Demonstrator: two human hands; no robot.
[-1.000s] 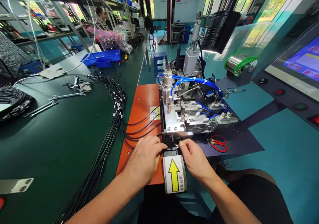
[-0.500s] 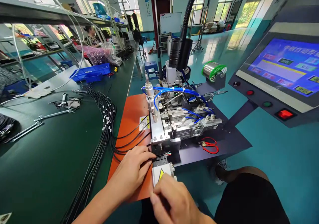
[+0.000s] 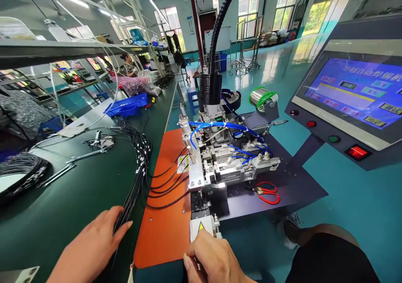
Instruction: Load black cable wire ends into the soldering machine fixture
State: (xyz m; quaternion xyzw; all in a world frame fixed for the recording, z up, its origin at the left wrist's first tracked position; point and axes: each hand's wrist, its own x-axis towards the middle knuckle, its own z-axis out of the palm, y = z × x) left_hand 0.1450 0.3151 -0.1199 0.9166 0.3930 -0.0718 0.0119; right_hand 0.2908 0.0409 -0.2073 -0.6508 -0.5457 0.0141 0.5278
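Observation:
My left hand (image 3: 94,237) lies at the near end of a bundle of thin black cables (image 3: 138,165) with white tags. Its thumb and fingers are apart, touching the cables. My right hand (image 3: 215,255) is closed, fingers curled, against the white block with a yellow warning triangle (image 3: 196,225) at the front of the machine. What its fingers hold, if anything, is hidden. Several black cables (image 3: 171,205) run from the bundle across an orange plate (image 3: 163,237) into the side of the metal machine (image 3: 196,172), which carries blue air tubes (image 3: 220,125).
Red-handled cutters (image 3: 268,193) lie on the dark machine base. A solder wire spool (image 3: 263,98) stands behind it, with a touch screen panel (image 3: 348,92) to the right. Wrenches (image 3: 72,165), a cable coil (image 3: 25,174) and a blue tray (image 3: 127,105) lie on the green bench.
My left hand has moved left from the machine's front to the cable bundle. Another cable now runs into the machine where it was. The right hand stays by the block; the view has tilted up.

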